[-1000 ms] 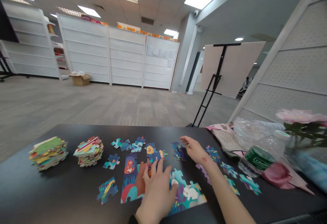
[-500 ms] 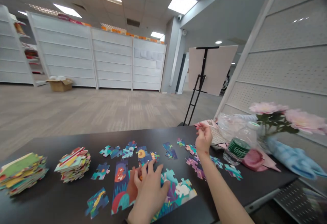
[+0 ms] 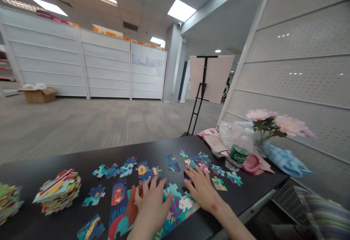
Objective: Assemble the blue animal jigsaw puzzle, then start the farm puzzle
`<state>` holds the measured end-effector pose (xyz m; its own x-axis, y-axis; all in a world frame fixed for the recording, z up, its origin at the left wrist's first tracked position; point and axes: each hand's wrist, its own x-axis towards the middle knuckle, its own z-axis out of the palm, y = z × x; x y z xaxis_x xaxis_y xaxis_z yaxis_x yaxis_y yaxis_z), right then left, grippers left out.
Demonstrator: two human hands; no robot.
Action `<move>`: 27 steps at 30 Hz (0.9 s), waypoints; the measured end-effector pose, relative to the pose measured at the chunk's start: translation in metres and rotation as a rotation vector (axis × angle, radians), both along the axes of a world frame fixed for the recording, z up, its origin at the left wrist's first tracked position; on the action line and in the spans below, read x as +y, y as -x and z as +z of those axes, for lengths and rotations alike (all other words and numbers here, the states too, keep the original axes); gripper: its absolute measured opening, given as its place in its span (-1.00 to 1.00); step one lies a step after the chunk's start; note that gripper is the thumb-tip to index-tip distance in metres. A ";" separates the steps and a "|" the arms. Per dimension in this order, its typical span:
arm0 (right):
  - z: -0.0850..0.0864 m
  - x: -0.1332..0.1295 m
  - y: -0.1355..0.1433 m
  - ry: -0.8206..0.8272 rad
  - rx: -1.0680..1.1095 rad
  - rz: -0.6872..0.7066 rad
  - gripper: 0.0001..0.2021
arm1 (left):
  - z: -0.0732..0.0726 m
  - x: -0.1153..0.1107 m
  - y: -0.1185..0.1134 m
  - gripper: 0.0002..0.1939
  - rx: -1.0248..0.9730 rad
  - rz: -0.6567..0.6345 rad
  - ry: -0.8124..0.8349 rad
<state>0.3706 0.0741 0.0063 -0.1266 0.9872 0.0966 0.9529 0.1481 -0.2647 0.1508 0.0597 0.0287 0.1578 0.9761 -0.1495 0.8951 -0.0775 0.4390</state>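
Office-type room, grey carpet, dark table up front. Partly joined puzzle sits at view's 6 o'clock, left hand splayed wide over it, palm down. Right hand also spread, at puzzle's 2 o'clock, fingertips by loose pieces; can't tell if pressing any. Risks imo: left palm dragging sideways could pop seams, right hand sliding back could shove rabbit corner loose. Uneven stack at puzzle's 9 o'clock might topple if bumped.
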 end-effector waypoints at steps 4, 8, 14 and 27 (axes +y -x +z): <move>-0.001 -0.003 0.016 0.017 0.025 0.022 -0.50 | -0.003 -0.001 0.003 -0.46 -0.028 -0.019 0.004; -0.007 0.008 -0.001 -0.047 0.055 0.066 -0.59 | -0.008 0.001 0.006 -0.31 -0.046 -0.030 0.009; -0.001 0.063 -0.034 -0.138 0.073 0.001 -0.59 | -0.011 0.006 0.010 -0.07 -0.057 -0.049 0.062; 0.018 0.148 -0.027 -0.018 0.151 -0.024 -0.62 | 0.002 0.006 0.018 -0.10 -0.037 -0.076 0.101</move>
